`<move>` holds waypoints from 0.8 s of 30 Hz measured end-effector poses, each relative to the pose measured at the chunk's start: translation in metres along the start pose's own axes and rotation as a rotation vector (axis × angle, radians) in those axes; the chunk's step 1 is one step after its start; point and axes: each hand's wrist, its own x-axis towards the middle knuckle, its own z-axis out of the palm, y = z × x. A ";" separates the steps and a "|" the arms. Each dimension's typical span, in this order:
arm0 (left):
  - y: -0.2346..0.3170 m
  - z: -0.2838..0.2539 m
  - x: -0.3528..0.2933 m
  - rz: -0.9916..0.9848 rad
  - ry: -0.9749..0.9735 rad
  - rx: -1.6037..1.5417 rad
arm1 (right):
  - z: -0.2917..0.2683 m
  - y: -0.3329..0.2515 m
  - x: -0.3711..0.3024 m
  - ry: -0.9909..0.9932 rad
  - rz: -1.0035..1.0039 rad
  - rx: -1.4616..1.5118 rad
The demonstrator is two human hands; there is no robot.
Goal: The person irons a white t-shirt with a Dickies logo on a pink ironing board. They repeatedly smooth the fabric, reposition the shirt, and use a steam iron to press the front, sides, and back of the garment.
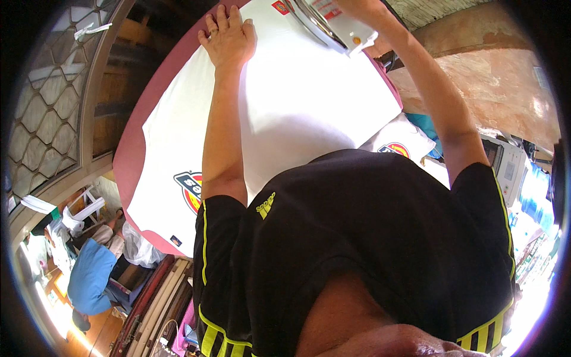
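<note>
- Right hand (364, 9): closed on the upper side of an iron; part of the hand is cut off by the upper edge of the view, so the full wrap of the fingers cannot be told.
- Iron (336, 27): pale body, bright metal edge along its base, small orange round part near the heel; placed at the far right of the white cloth. Whether its base touches the fabric cannot be told.
- Left hand (231, 46): open, palm down, fingers spread, laid on the far left edge of the white cloth; nothing grasped.
- White cloth (285, 101): spread over the board, its middle strongly lit, near end hidden by the wearer's body.
- Red label (280, 7): small, on the cloth between the left hand and the iron.
- Printed emblem (190, 189): red, yellow and dark, on the cloth's near left part, partly behind the left forearm.
- Board (132, 157): dusty-red cover, showing as a border left of the cloth.
- Second white cloth (419, 135): right of the board, bearing a similar emblem.
- Black shirt (357, 232): worn by the person, yellow trim.
- Metal grille (50, 113): diamond pattern, far left.
- Clear plastic bag (141, 247): lower left.
- Another person (92, 276): blue top, beyond the bag.
- Pale boxy unit (505, 169): right side.
</note>
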 end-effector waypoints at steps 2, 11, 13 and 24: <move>0.010 -0.006 0.007 -0.003 -0.031 0.023 | 0.044 0.004 0.002 -0.124 0.067 0.219; 0.010 -0.016 0.003 -0.029 -0.040 0.082 | -0.025 -0.027 0.015 -0.002 0.250 0.848; 0.008 -0.012 0.000 0.052 0.162 0.149 | -0.028 -0.030 0.019 -0.062 0.215 0.746; -0.118 -0.094 -0.077 -0.106 0.068 0.081 | 0.002 -0.007 0.056 -0.081 -0.039 0.592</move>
